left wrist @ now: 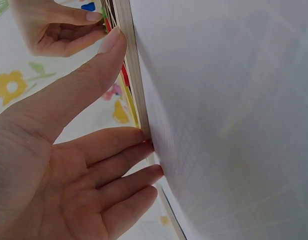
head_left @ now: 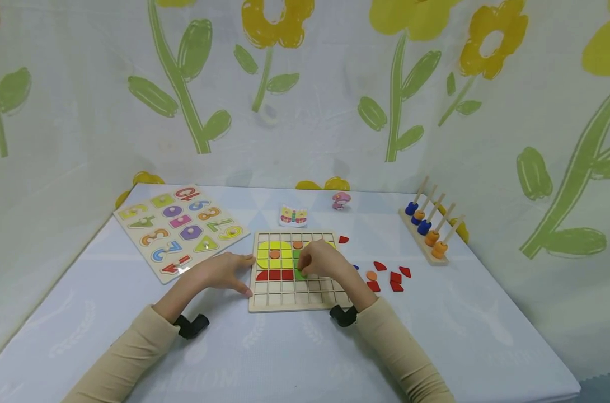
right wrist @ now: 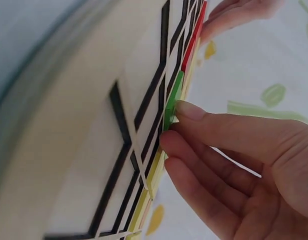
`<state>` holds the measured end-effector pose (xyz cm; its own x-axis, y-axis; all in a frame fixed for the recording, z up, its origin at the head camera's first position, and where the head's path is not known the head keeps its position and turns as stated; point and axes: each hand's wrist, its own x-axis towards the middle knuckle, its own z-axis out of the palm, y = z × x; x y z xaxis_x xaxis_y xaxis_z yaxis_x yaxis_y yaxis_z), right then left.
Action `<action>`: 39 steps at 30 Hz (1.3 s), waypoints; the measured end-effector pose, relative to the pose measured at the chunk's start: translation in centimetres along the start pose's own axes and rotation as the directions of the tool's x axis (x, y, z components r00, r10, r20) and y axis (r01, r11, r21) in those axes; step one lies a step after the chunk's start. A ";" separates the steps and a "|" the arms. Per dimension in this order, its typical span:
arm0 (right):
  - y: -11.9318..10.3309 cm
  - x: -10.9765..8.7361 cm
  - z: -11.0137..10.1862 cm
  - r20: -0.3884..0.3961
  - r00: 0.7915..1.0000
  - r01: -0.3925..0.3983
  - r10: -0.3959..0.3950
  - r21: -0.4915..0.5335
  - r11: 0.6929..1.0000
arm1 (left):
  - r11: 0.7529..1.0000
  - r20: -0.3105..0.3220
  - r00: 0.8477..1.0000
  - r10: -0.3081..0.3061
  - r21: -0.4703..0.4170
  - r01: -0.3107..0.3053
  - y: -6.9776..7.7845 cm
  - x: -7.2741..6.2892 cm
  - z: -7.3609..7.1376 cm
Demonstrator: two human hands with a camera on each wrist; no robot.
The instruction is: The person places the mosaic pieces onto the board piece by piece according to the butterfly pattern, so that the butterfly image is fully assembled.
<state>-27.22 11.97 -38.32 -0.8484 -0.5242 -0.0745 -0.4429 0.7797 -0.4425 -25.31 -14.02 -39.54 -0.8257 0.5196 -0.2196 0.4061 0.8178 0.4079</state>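
Note:
A wooden grid board (head_left: 285, 299) lies on the table with colored tiles set in its squares. My left hand (head_left: 228, 272) rests along the board's left edge, thumb and fingers spread; in the left wrist view its fingertips (left wrist: 155, 172) touch the rim. My right hand (head_left: 325, 260) is over the board's middle. Its thumb and index finger pinch a green tile (right wrist: 174, 97) at the end of a red row (head_left: 275, 275). Yellow tiles (head_left: 266, 262) surround an orange round tile (head_left: 275, 254) at the upper left. My right hand covers part of the board's right side.
Loose red tiles (head_left: 373, 286) and an orange disc (head_left: 371, 275) lie right of the board. Behind it stand a pattern card (head_left: 293, 216) and a pink figurine (head_left: 341, 200). A number puzzle (head_left: 181, 229) lies left; a peg stacker (head_left: 426, 240) stands right.

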 end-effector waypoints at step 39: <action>10.6 -12.1 -3.8 -0.093 0.995 -0.045 0.040 -0.055 0.997 | 1.000 -0.004 1.000 -0.014 -0.011 0.014 -0.2 0.1 0.0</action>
<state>-22.72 27.87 -38.68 -0.8886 -0.4587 -0.0083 -0.4197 0.8200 -0.3891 -25.46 -14.10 -39.60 -0.8329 0.5068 -0.2223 0.3897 0.8223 0.4146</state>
